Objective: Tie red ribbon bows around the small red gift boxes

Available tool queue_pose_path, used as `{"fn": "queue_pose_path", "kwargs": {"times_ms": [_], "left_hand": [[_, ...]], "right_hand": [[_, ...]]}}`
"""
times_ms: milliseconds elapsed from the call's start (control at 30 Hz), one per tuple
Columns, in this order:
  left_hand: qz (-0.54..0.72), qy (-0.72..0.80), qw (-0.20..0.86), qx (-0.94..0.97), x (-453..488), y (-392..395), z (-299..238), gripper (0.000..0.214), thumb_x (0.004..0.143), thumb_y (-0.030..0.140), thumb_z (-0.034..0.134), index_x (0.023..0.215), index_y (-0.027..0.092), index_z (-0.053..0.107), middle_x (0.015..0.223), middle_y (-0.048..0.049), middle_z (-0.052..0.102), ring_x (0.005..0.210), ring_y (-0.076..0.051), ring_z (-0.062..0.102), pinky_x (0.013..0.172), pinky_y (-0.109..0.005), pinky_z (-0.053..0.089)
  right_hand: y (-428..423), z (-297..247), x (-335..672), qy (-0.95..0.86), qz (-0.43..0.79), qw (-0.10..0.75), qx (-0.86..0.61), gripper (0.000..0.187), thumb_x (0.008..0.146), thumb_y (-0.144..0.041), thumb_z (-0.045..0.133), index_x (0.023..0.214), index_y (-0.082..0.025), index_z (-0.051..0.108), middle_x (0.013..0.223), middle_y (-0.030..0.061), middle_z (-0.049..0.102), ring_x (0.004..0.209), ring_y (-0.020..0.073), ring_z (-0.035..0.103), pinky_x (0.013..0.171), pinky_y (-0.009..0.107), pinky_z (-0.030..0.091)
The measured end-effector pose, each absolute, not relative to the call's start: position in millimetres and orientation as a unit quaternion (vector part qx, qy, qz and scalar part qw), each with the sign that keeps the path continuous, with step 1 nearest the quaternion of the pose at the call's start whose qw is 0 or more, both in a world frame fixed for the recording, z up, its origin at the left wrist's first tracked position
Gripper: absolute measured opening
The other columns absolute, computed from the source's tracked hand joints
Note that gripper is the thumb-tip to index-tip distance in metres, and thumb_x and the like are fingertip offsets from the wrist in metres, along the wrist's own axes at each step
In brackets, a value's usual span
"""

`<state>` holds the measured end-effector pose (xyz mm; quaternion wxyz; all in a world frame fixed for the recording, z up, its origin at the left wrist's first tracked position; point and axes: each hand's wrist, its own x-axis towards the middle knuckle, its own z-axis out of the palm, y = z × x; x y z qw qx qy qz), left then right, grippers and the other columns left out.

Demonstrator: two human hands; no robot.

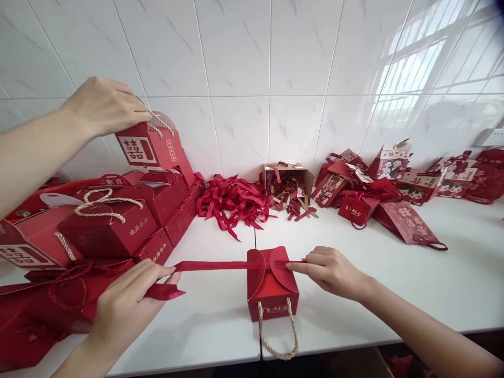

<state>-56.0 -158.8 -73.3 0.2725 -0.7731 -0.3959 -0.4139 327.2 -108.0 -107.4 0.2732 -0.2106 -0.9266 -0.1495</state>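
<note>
A small red gift box (271,310) with a folded flap top stands at the table's front edge, its rope handle (280,353) hanging toward me. A red ribbon (216,265) passes through the slots in its top flaps. To the left of the box, my left hand (132,296) pinches the ribbon, which is stretched straight, with a loose tail below the fingers. My right hand (334,270) is at the box's right side, its fingers closed on the ribbon's short end, the index fingertip at the flap.
Another person's hand (106,105) holds a red box (157,149) by its rope over stacked red boxes (114,226) at left. Behind lie a ribbon heap (236,202), a carton (307,181) of small strips, and a pile of printed boxes (409,220) along the tiled wall.
</note>
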Motion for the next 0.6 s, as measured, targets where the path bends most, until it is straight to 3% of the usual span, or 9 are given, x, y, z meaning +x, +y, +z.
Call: {"fn": "queue_pose_path", "kwargs": {"times_ms": [200, 400, 600], "left_hand": [[-0.39, -0.4, 0.241, -0.794, -52.0, -157.6, -83.6, 0.012, 0.083, 0.014, 0.059, 0.078, 0.022, 0.052, 0.061, 0.0028, 0.048, 0.054, -0.011, 0.047, 0.057, -0.026, 0.039], [-0.363, -0.365, 0.22, -0.828, -35.9, -145.9, -85.3, 0.015, 0.082, 0.011, 0.057, 0.077, 0.02, 0.047, 0.061, 0.0036, 0.049, 0.054, -0.011, 0.045, 0.058, -0.025, 0.037], [-0.347, -0.349, 0.207, -0.846, -19.5, -142.9, -79.0, 0.016, 0.083, 0.008, 0.055, 0.076, 0.02, 0.047, 0.06, 0.0034, 0.049, 0.055, -0.012, 0.044, 0.056, -0.025, 0.033]], "right_hand": [[-115.0, -108.8, 335.3, -0.918, -0.141, 0.291, -0.229, 0.037, 0.093, -0.006, 0.038, 0.124, -0.021, 0.052, 0.057, -0.0042, 0.053, 0.051, 0.0112, 0.044, 0.053, 0.025, 0.033], [-122.6, -111.4, 356.5, -0.895, -0.121, 0.314, -0.294, 0.02, 0.089, -0.007, 0.042, 0.101, -0.02, 0.052, 0.065, -0.0014, 0.062, 0.055, 0.0114, 0.051, 0.054, 0.024, 0.038], [-125.9, -115.2, 371.7, -0.883, -0.124, 0.315, -0.326, 0.016, 0.086, -0.007, 0.043, 0.089, -0.021, 0.049, 0.061, -0.0023, 0.059, 0.052, 0.0111, 0.05, 0.052, 0.023, 0.037]]}}
